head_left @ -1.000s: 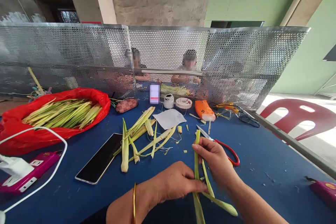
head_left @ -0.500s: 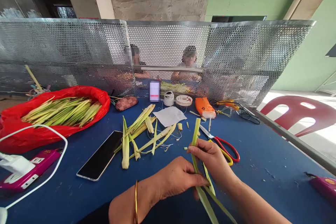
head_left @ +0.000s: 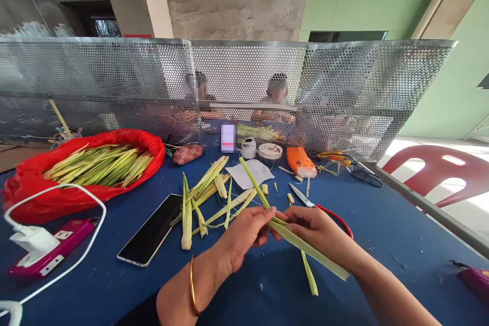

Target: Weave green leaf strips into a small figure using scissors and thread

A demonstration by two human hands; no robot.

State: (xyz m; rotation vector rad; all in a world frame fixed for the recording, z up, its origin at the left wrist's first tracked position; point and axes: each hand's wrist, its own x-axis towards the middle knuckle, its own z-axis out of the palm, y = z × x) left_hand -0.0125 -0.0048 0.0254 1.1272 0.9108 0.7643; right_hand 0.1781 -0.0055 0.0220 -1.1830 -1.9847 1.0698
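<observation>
My left hand (head_left: 244, 232) and my right hand (head_left: 319, 229) meet above the blue table (head_left: 382, 234), both pinching a long pale-green palm leaf strip (head_left: 305, 247). The strip runs slantwise from upper left near the white paper to lower right past my right wrist. A second thin strip (head_left: 308, 274) hangs down from the grip. A gold bangle (head_left: 192, 285) circles my left wrist. Red-handled scissors (head_left: 321, 206) lie on the table just behind my right hand.
Loose leaf strips (head_left: 206, 193) and a black phone (head_left: 151, 229) lie left of centre. A red bag of leaves (head_left: 87, 165) sits far left, a pink power strip (head_left: 53, 247) near it. Thread spool (head_left: 248, 146), tape (head_left: 270, 151), orange tool (head_left: 301, 161). Perforated metal screen (head_left: 344, 91) behind, people beyond; red chair (head_left: 439, 168) right.
The leaf strip stood nearly upright earlier; now it is tilted to a slant, its top leaning left. My left hand has risen to pinch it beside my right hand.
</observation>
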